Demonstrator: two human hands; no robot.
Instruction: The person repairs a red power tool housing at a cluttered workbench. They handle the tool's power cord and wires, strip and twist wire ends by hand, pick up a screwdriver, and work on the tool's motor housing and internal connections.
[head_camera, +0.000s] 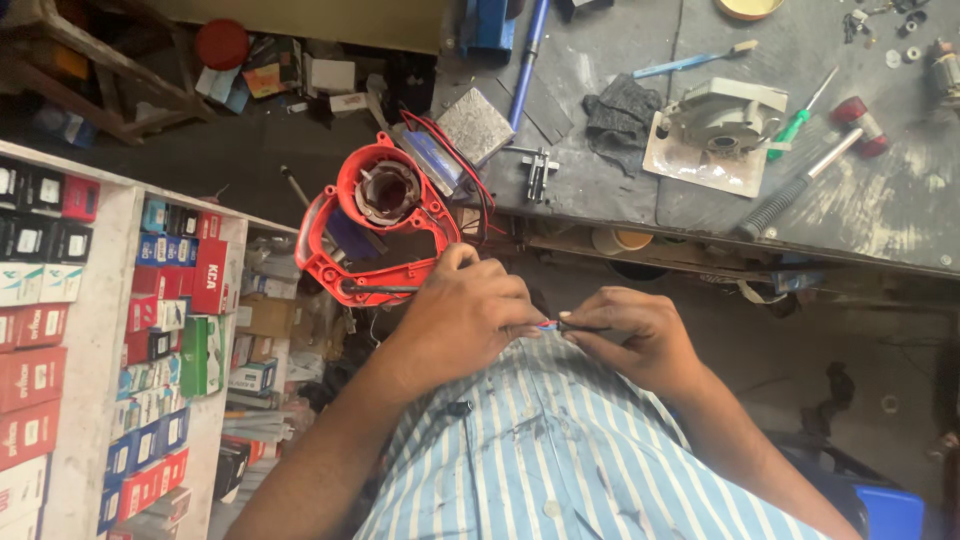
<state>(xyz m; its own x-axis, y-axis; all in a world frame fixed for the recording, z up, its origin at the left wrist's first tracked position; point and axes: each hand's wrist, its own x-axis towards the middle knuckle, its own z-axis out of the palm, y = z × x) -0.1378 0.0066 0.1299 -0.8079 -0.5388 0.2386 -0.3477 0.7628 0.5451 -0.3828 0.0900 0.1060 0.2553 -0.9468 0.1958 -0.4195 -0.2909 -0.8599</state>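
Repair workshop, tool-strewn workbench (880, 215), shelved parts boxes (165, 300)

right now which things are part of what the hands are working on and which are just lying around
In hand: left hand, right hand, thin wires, red tool housing.

Lying about: green screwdriver, toothbrush, grey motor part, shelf boxes.

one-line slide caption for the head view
Left hand and right hand pinch thin wire ends below an opened red plastic power-tool housing.

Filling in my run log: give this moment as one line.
left hand: pinching wire ends | right hand: pinching same wires | red tool housing: at left hand, open
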